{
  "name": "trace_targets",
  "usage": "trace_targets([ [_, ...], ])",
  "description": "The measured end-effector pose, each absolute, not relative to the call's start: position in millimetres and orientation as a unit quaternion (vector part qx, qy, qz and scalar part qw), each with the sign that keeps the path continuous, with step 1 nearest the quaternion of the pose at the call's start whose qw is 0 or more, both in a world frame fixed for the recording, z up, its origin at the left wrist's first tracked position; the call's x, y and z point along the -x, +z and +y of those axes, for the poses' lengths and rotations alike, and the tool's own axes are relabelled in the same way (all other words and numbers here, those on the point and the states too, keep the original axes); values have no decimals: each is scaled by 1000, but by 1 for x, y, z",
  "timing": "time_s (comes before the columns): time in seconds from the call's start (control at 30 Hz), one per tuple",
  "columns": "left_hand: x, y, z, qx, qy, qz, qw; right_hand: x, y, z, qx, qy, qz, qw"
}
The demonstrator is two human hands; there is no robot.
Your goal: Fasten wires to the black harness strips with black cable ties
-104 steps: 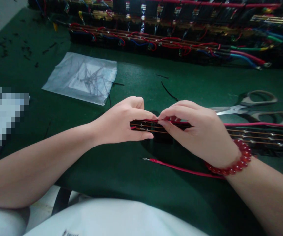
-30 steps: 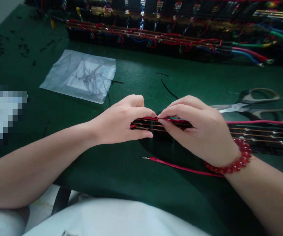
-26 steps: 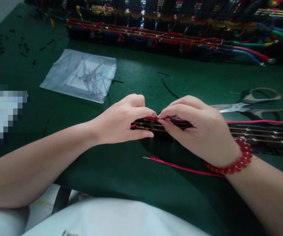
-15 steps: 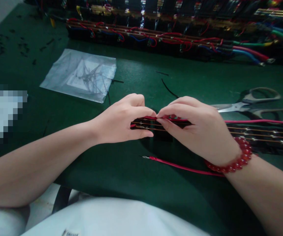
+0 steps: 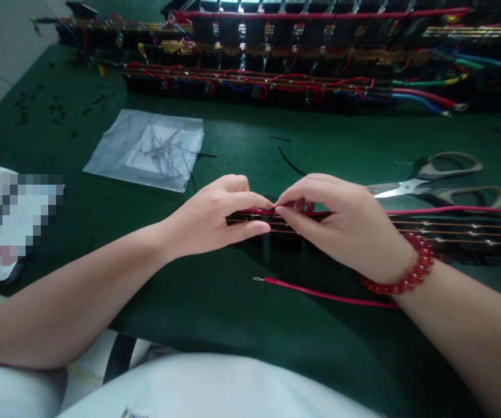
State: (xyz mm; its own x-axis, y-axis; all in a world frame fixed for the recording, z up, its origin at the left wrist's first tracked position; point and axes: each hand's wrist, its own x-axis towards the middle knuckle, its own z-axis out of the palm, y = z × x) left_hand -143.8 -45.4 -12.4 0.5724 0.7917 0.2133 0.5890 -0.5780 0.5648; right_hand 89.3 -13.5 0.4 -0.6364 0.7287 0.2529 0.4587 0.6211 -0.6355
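A long black strip with thin copper rails (image 5: 450,233) lies across the bench, a red wire (image 5: 454,209) running along its far edge. My left hand (image 5: 219,212) grips the strip's left part, thumb on the near side and index finger along the red wire. My right hand (image 5: 341,217), with a red bead bracelet (image 5: 420,270) at the wrist, pinches thumb and index finger together over the wire, touching the left index fingertip. Whatever lies in that pinch is too small and covered to name. A second red wire (image 5: 320,292) with a bare metal end lies nearer me.
Scissors (image 5: 411,187) lie beyond my right hand. A clear plastic bag (image 5: 115,142) of thin black strips sits at back left, with loose black pieces (image 5: 289,159) nearby. Wired black assemblies with copper bars (image 5: 233,78) line the back. A blurred-out object (image 5: 10,226) is at left.
The view has shifted slightly, showing more of the back assemblies. Both hands stay at the same spot on the strip, the right still pinching beside the left index fingertip.
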Motion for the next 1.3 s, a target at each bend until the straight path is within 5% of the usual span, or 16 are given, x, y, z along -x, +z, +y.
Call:
trace_targets([
  [0.57,118,19,-28,-881,77,450,124,-89,-6,-13,301,325,-842,307],
  [1.3,130,-8,-25,-856,198,404,254,-93,3,-11,345,358,-814,301],
])
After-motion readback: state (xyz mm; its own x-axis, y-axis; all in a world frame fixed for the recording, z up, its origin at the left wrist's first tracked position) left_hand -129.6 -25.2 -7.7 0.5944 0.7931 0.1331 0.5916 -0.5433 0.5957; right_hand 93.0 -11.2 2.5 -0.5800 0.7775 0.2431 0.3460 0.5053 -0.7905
